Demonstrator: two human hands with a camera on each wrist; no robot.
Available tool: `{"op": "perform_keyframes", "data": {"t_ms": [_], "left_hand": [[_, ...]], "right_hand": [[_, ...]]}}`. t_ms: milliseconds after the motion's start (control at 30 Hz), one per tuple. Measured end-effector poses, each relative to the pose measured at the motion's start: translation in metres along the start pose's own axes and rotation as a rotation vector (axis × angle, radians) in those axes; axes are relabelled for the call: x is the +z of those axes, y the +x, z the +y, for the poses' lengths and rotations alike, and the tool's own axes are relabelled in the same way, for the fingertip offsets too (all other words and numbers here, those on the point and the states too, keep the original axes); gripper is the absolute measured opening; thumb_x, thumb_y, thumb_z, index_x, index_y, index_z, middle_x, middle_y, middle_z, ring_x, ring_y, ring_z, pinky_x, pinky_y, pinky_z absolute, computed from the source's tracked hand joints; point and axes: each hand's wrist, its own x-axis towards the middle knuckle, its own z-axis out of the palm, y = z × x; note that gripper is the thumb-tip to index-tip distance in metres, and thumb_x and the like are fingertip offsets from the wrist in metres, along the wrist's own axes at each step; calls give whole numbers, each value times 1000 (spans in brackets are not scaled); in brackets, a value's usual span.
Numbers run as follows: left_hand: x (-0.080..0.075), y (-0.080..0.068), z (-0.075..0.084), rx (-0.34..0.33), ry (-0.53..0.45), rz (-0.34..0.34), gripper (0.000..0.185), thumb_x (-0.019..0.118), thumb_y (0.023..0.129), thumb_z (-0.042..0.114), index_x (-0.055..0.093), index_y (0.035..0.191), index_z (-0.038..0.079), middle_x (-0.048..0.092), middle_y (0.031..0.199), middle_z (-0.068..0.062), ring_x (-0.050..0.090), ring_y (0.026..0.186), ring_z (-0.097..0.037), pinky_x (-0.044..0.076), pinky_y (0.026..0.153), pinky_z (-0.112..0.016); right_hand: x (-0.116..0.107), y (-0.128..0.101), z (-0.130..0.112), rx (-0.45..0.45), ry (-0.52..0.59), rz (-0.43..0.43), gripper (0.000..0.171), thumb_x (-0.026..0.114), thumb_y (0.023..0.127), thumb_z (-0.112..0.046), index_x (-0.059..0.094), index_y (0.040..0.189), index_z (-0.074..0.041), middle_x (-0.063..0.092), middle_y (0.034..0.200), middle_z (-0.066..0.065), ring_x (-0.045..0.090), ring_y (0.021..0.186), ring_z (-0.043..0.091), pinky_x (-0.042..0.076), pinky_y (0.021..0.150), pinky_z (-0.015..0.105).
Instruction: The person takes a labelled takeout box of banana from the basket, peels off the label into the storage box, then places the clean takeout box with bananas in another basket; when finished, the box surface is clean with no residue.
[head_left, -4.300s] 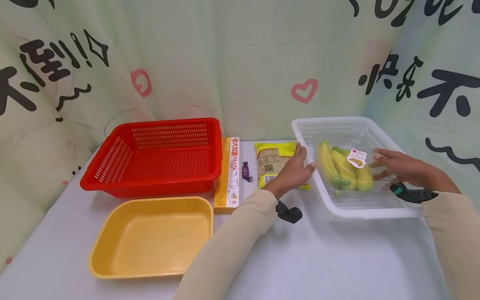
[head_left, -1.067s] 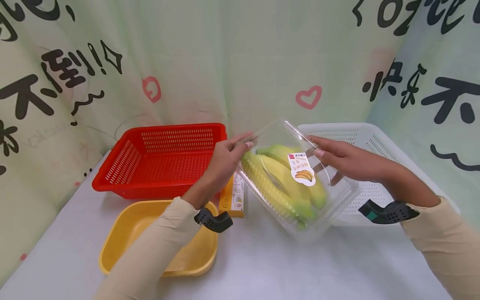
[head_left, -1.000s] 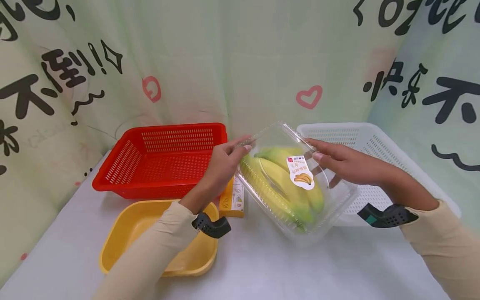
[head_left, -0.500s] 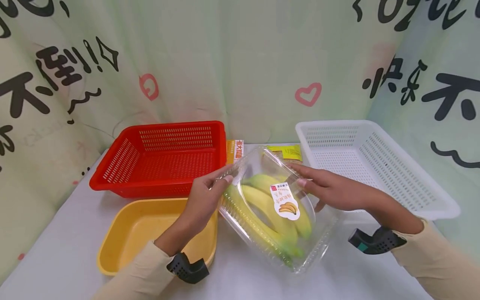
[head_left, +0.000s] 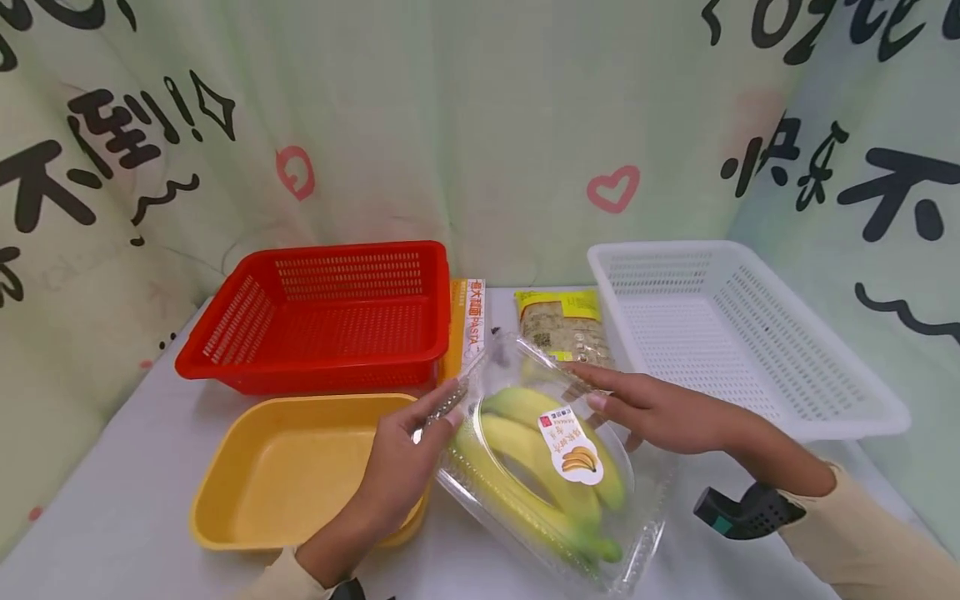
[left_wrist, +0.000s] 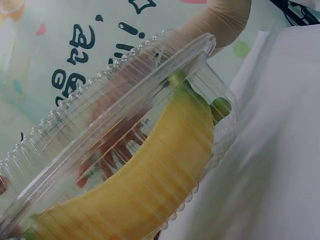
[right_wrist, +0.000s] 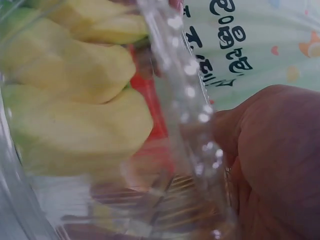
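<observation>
A clear plastic clamshell box (head_left: 642, 533) of yellow-green bananas (head_left: 551, 473) is held over the table's front middle, its lid closed. A white label (head_left: 573, 454) with a banana picture is on top. My left hand (head_left: 401, 467) grips the far left edge, thumb on the rim. At the right edge, my right hand (head_left: 667, 412) holds the box with its thumb above and fingers partly seen through the plastic. In the left wrist view a banana (left_wrist: 160, 160) presses near the ribbed side wall. The right wrist view shows the right hand (right_wrist: 280, 160) beside the plastic edge.
A red slotted basket (head_left: 322, 371) stands at back left, a yellow tub (head_left: 292, 533) in front of it. A white basket (head_left: 810, 421) is at right. Between them lie a yellow pasta box (head_left: 471, 312) and a yellow-topped bag (head_left: 566, 321), both partly covered.
The banana box was lifted from the white basket and carried left between both hands. In the last second it came down and nearer to me, uncovering the bag and the pasta box's far end.
</observation>
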Motion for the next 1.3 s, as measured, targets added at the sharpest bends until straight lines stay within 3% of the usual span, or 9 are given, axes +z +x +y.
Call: {"op": "perform_keyframes", "data": {"t_ms": [133, 333, 567, 733, 967, 1100, 1300], "left_hand": [[5, -6, -5, -39, -6, -1, 40, 60, 97, 18, 58, 135, 7, 53, 140, -6, 34, 139, -27, 38, 104, -34], [7, -14, -14, -131, 14, 58, 39, 59, 96, 18, 59, 135, 10, 53, 141, -7, 34, 138, -28, 34, 108, -39], [10, -23, -10, -212, 27, 84, 40, 60, 96, 23, 60, 135, 15, 53, 140, -2, 36, 138, -25, 34, 108, -40], [14, -36, -9, -219, -14, 83, 42, 62, 95, 23, 59, 136, 15, 50, 143, -4, 34, 139, -27, 31, 110, -42], [22, -53, -21, -227, -46, 109, 47, 62, 95, 26, 55, 139, 8, 49, 144, -9, 32, 139, -31, 22, 112, -52], [24, -55, -27, -171, -55, 111, 47, 62, 96, 23, 53, 139, 7, 47, 145, -10, 33, 139, -29, 23, 112, -49], [20, -47, -34, -116, 10, 98, 46, 61, 97, 25, 54, 140, 9, 47, 146, -7, 35, 138, -25, 24, 112, -45]], "right_hand": [[7, -2, 7, 2, -12, 11, 54, 41, 106, -26, 23, 156, -16, 30, 151, 24, 57, 114, 36, 58, 64, 35], [19, 0, 13, -23, -41, 13, 52, 39, 107, -27, 24, 156, -17, 42, 145, 22, 61, 108, 30, 57, 60, 35], [29, -3, 16, -52, -36, 54, 51, 39, 107, -26, 26, 155, -16, 48, 140, 18, 62, 104, 26, 56, 59, 35], [31, -5, 18, -74, -47, 55, 49, 38, 107, -26, 29, 154, -18, 51, 138, 15, 62, 102, 21, 55, 59, 35], [31, -6, 19, -110, -115, 32, 47, 40, 107, -23, 34, 152, -11, 54, 135, 16, 64, 99, 15, 54, 65, 31], [33, -1, 23, -137, -154, 54, 46, 40, 107, -23, 36, 151, -10, 56, 132, 14, 63, 100, 15, 53, 72, 31], [36, 7, 31, -132, -134, 79, 47, 40, 107, -24, 35, 151, -9, 57, 132, 14, 62, 104, 18, 53, 78, 32]]}}
